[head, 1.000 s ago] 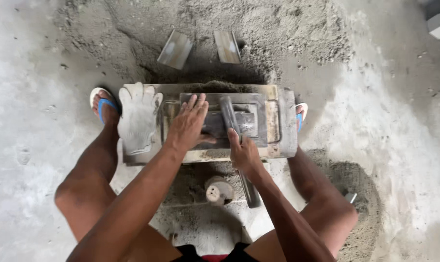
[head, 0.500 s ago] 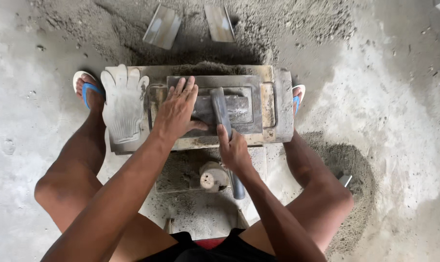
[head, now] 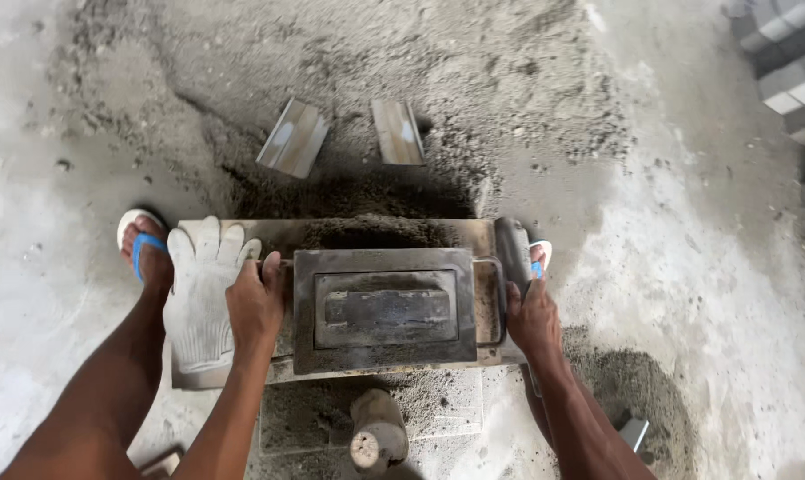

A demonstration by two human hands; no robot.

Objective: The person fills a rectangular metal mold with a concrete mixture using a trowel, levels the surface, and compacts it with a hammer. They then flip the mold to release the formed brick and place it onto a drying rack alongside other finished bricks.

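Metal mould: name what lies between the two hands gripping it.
Head view: between the left hand and right hand sits the metal mould, its recessed press plate in the middle.

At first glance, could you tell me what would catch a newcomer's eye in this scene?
The grey metal mould in the middle of the frame stands out, gripped at its sides by the left hand and the right hand. A white work glove lies on the board beside the left hand. Beyond the mould, two small metal plates lean in a heap of dark sand.
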